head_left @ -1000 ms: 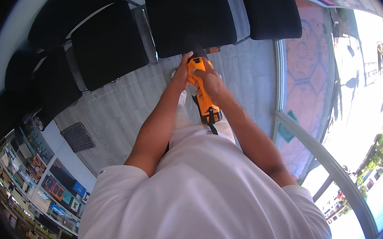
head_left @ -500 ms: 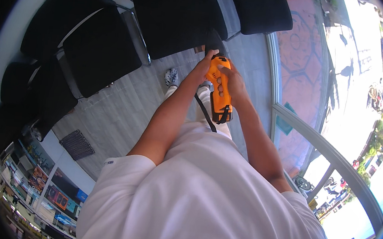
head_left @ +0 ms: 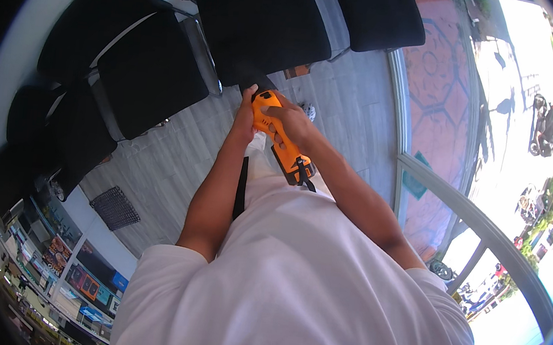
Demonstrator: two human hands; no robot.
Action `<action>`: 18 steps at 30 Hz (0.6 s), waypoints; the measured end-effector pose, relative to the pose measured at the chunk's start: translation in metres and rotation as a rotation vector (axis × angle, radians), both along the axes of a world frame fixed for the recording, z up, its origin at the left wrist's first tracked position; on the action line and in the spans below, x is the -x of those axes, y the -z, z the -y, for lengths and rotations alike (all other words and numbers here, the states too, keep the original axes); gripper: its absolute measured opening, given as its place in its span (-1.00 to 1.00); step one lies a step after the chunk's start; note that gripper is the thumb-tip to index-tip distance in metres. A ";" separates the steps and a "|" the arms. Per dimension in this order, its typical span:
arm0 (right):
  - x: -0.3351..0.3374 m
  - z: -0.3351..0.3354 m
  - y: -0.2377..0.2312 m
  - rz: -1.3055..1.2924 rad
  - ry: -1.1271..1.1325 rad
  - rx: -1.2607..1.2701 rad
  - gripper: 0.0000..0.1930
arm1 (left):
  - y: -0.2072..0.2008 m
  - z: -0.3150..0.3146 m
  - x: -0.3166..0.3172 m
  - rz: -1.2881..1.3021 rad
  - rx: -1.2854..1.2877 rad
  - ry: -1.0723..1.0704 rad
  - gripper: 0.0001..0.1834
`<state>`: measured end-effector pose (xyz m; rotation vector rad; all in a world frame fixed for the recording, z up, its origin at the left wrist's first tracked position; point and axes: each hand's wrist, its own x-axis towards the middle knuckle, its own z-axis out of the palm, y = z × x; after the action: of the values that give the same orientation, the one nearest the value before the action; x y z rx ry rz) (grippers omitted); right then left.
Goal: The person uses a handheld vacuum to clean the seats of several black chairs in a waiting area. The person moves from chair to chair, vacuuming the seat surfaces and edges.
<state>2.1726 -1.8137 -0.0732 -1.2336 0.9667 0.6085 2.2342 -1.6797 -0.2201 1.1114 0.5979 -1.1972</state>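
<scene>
Both my hands are on an orange cordless handheld tool (head_left: pixel 285 148) with a black block and a wrist strap at its near end. My right hand (head_left: pixel 292 122) is closed round its handle, and fingertips show through the grip opening. Along the left side of the front body, my left hand (head_left: pixel 245 115) grips it with the thumb near the top. A dark nozzle (head_left: pixel 258 81) points from the front towards the near edge of a black chair seat (head_left: pixel 264 25). Nozzle and seat are both black, so I cannot tell whether they touch.
More black chairs (head_left: pixel 153 74) with metal frames line the wall from the left to the far side. A dark mat (head_left: pixel 115 207) lies on the grey plank floor (head_left: pixel 164 162). Shelves (head_left: pixel 75 259) with boxes stand at lower left; framed glass (head_left: pixel 467 197) runs along the right.
Both hands and the orange tool have moved left, and the tool has turned so its front points more to the left. The grip is unchanged.
</scene>
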 end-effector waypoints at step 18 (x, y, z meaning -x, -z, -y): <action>0.013 -0.006 0.014 0.088 -0.338 0.155 -0.61 | -0.003 -0.007 0.017 -0.007 0.032 -0.005 -0.11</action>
<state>2.1593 -1.8081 -0.0872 -1.5660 0.7473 0.7461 2.2175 -1.6726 -0.2173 1.0782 0.5844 -1.2037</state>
